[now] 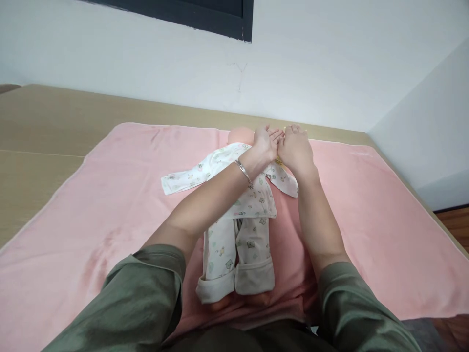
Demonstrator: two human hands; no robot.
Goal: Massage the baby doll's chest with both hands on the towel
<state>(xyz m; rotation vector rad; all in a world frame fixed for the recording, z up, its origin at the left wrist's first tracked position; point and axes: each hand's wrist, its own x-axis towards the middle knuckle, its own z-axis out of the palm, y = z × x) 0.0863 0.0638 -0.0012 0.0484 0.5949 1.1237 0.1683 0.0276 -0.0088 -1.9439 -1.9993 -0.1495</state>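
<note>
A doll in a white printed long-sleeved top [252,208] and matching trousers [220,249] with turned-up cuffs lies on a pink blanket [124,210]. Its round head [240,135] points away from me, partly hidden. My left hand [266,142] is held over the doll's upper body, palm up, fingers stretched out; a silver bangle circles that wrist. Close against its fingertips is my right hand [296,149], back turned up, fingers extended forward and partly foreshortened. A small yellow thing [279,160] shows at the right hand's edge, mostly covered; I cannot make out its kind.
The blanket covers much of a pale wooden surface [47,117]. Behind it rises a white wall [311,58] with a dark frame [220,14] at the top. Brown wooden flooring [456,225] shows beyond the right edge.
</note>
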